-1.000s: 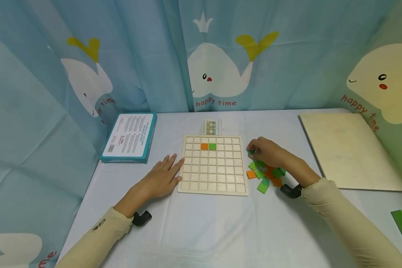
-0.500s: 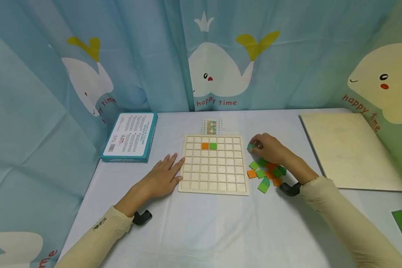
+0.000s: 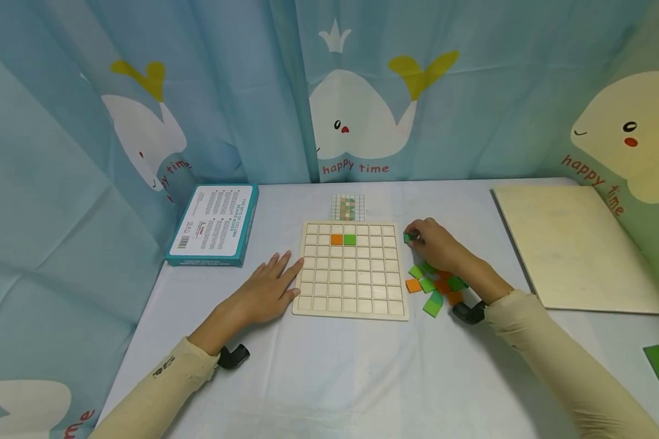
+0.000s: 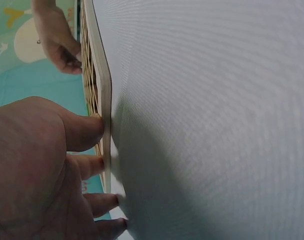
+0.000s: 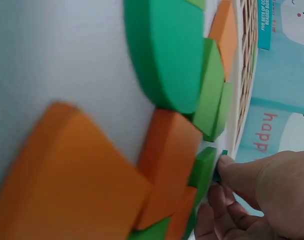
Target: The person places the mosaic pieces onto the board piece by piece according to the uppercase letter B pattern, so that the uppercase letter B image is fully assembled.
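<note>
Green tile, darker than most of the loose ones [image 3: 407,238], pinched between thumb and fingers of the right hand [image 3: 432,241]; gap closed on the piece, its outline partly covered, so its exact shape cannot be told. Position: just off the right edge of the pale wooden grid board [image 3: 357,277], near its far right corner. Whether it rests on the desk [image 3: 307,378] or is lifted is not clear.

Left hand [image 3: 266,292]: fingers spread, nothing grasped. Left wrist view shows the thumb against the board's edge, the last fingers reaching to the cloth; judged to be steadying the board.

Board state: two cells filled, side by side in the second row from the far edge. Orange square tile [image 3: 337,239] in the third column from the left, light green square tile [image 3: 349,239] in the fourth. Loose green and orange tiles [image 3: 442,285] lie heaped right of the board, some overlapping. Printed pattern card [image 3: 348,208] lies just beyond the far edge; pattern too small to read cell by cell.

Step in hand, as judged: tile selected and being readied for placement. Next move calls for checking the card, turning the piece to suit, then lowering it squarely into its cell without nudging the two set tiles.
</note>
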A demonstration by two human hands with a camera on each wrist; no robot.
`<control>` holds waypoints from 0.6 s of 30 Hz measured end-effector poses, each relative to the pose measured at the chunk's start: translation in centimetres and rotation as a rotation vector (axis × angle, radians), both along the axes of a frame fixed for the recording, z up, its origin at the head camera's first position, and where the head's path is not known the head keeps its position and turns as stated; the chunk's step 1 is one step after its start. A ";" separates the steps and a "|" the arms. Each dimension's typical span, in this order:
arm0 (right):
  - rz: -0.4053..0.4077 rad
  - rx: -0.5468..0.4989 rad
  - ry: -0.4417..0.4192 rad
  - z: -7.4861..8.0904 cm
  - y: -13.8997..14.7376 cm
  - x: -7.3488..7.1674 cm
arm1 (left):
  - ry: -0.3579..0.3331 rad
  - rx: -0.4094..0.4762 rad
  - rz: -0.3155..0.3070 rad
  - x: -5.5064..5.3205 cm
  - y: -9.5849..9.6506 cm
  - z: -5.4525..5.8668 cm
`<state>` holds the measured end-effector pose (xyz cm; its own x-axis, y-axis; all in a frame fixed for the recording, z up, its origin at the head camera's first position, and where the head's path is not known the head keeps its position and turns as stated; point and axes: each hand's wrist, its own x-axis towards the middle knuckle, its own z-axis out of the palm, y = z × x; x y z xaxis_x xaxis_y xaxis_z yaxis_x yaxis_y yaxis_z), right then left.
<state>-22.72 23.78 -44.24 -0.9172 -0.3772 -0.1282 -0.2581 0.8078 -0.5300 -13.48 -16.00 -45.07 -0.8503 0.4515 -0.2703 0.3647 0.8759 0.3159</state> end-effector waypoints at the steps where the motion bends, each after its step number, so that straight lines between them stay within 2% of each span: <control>1: 0.003 0.004 -0.002 0.1 0.0 0.0 | -0.001 0.000 0.000 0.0 0.0 0.0; 5: 0.010 0.003 0.002 0.5 0.0 -0.1 | -0.003 0.002 -0.001 0.0 0.1 0.0; 9: 0.033 -0.051 0.027 1.1 -0.7 -0.1 | -0.004 0.009 -0.003 0.0 0.2 0.0; 14: 0.099 -0.102 0.039 1.4 -3.0 -0.2 | 0.002 0.005 -0.001 0.1 0.1 0.0; 18: 0.131 -0.080 0.043 1.1 -5.3 -0.3 | 0.003 0.008 0.003 0.1 0.1 -0.1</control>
<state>-22.97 18.44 -43.18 -0.8636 -0.5013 -0.0544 -0.3823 0.7212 -0.5778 -13.37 -15.88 -45.16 -0.8526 0.4511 -0.2638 0.3632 0.8745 0.3216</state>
